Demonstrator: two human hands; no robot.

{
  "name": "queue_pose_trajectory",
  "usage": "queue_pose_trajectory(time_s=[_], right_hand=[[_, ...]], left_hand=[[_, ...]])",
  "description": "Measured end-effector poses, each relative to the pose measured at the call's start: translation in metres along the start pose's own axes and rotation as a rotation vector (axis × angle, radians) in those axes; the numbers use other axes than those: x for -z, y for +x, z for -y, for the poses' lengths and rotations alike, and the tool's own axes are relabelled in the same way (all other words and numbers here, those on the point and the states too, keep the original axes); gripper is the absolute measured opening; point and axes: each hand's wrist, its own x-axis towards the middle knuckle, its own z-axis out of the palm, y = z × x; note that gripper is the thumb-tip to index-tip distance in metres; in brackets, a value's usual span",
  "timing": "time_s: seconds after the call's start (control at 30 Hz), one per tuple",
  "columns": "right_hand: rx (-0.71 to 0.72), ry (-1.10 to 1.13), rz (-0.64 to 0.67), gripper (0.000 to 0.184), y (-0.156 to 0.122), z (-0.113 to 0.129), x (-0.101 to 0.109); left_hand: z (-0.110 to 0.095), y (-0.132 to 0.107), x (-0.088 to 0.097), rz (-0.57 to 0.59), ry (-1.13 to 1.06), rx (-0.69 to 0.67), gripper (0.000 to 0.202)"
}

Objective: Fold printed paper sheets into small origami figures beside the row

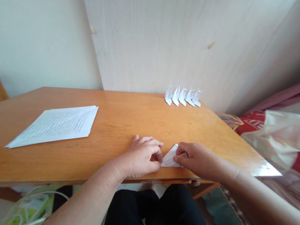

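Wood tbl [128, 119] holds folded wht paper [169, 158], triangular & ptly printed.

From above the lap [125, 221], the head camera looks forward and down across the nearby table [123, 119] toward the wall [33, 43].

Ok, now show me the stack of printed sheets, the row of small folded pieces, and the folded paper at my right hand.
Printed sheets [53, 126]: head view, middle of the top page.
Folded pieces [182, 97]: head view, the middle one.
Folded paper [170, 158]: head view, its exposed face.
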Motion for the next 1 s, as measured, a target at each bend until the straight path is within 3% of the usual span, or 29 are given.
queue_pose_trajectory(time_s=[0.23, 0.47, 0.73, 1.0], right_hand=[[-0.035, 0.025, -0.152, 0.006, -0.010, -0.014, -0.012], [-0.084, 0.110, -0.213, 0.019, -0.025, -0.014, -0.024], [-0.084, 0.107, -0.276, 0.018, -0.026, -0.015, -0.030], [-0.069, 0.152, -0.326, 0.016, -0.030, -0.019, -0.035]], left_hand=[[-0.005, 0.004, 0.005, 0.011, 0.043, -0.030, 0.012], [-0.007, 0.004, 0.005, -0.002, 0.062, 0.003, 0.011], [-0.012, 0.007, 0.000, -0.081, 0.055, 0.021, 0.024], [-0.012, 0.006, -0.009, -0.103, 0.066, 0.020, 0.015]])
